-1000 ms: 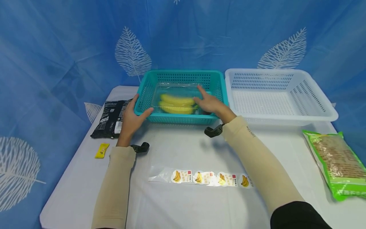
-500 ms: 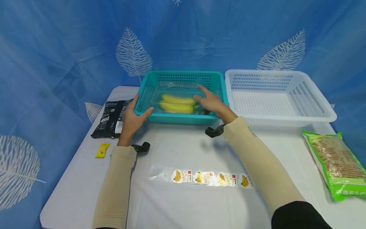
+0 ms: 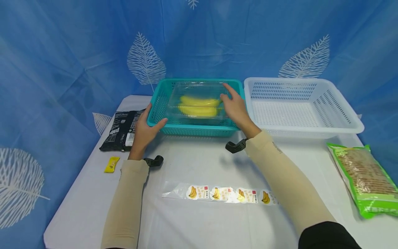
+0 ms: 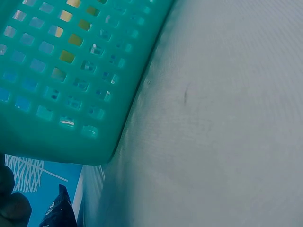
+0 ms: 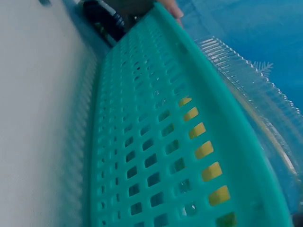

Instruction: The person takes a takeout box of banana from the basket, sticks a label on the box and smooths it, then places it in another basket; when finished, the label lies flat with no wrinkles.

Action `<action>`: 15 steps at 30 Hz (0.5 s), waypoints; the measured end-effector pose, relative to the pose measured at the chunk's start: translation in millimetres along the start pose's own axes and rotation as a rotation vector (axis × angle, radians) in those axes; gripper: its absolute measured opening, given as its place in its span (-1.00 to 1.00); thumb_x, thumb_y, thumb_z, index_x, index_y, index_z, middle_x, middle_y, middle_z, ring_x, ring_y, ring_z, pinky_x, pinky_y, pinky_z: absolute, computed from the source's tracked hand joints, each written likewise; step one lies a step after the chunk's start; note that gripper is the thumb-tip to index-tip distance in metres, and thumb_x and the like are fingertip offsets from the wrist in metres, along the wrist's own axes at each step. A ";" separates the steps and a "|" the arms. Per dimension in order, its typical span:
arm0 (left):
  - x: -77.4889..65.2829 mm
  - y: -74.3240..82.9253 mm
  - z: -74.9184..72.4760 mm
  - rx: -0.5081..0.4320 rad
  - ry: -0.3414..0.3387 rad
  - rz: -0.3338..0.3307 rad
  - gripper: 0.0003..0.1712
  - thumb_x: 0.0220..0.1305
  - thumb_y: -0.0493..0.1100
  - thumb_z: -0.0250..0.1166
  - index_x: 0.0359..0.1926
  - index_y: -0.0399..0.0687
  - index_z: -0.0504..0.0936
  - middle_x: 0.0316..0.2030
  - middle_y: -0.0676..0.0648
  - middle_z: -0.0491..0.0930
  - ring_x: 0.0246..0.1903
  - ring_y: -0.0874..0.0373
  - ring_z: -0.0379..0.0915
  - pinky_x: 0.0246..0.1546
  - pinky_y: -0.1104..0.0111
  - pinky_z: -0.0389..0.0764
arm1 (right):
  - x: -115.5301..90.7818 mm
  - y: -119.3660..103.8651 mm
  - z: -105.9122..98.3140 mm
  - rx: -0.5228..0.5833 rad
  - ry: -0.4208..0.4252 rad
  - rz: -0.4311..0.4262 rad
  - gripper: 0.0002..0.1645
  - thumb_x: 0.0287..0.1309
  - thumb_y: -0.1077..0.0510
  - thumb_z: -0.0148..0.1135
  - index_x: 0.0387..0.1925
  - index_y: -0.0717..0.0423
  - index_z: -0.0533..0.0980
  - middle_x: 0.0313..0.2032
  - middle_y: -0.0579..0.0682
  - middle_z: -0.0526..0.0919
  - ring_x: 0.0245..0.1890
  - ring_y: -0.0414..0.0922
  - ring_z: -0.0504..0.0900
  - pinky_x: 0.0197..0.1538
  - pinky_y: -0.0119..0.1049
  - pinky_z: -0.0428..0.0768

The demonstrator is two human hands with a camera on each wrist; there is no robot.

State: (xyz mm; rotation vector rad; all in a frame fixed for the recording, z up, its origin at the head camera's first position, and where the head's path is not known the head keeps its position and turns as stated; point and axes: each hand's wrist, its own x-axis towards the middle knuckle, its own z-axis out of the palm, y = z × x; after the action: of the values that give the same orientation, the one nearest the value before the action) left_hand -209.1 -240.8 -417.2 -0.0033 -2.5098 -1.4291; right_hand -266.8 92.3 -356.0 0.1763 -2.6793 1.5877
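My left hand (image 3: pixel 144 133) holds the front left corner of a teal plastic basket (image 3: pixel 199 131), thumb on the front rim and fingers along the left side. My right hand (image 3: pixel 237 109) grips the right end of a clear plastic clamshell box (image 3: pixel 194 89) with yellow bananas (image 3: pixel 199 111) inside. The box is tilted up inside the basket, and in the right wrist view its ridged edge (image 5: pixel 246 66) rises past the basket's rim. Bits of yellow show through the basket's holes in both wrist views. The right thumb is hidden behind the box and hand.
A white basket (image 3: pixel 303 131) stands right of the teal one. A strip of banana stickers (image 3: pixel 220 193) lies in front. At left are a black packet (image 3: pixel 119 129) and a small yellow sachet (image 3: pixel 111 164); at right, a green-edged bag (image 3: pixel 367 173) of brown contents.
My right hand has moved up and slightly right, raising the clamshell box of bananas from the basket's floor. The left hand has stayed on the basket.
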 end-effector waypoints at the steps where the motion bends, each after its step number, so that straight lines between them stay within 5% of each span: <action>1: 0.0 0.5 0.3 -0.001 0.000 0.001 0.08 0.25 0.22 0.42 0.63 0.15 0.07 0.55 -0.21 0.07 0.47 -0.25 0.06 0.31 -0.28 0.25 | -1.7 -0.6 -2.8 0.009 0.019 -0.008 -0.38 0.57 -0.16 -0.11 0.57 -0.49 0.13 -0.69 -0.07 0.28 -0.80 -0.17 0.13 -0.65 -0.13 0.34; 15: -1.0 3.1 1.4 0.026 -0.001 0.000 0.07 0.28 0.22 0.39 0.64 0.14 0.03 0.56 -0.20 0.05 0.49 -0.25 0.03 0.33 -0.28 0.21 | -40.3 -14.0 -45.8 0.243 0.122 -0.048 -0.46 0.49 -0.11 0.11 0.42 -0.53 0.38 -0.71 -0.10 0.19 -0.80 -0.14 0.13 -0.66 -0.22 0.33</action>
State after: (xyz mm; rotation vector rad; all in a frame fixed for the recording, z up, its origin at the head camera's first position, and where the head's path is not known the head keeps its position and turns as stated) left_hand -208.0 -237.9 -415.5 0.0008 -2.5296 -1.3966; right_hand -227.0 129.3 -324.8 0.1414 -2.3704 1.8403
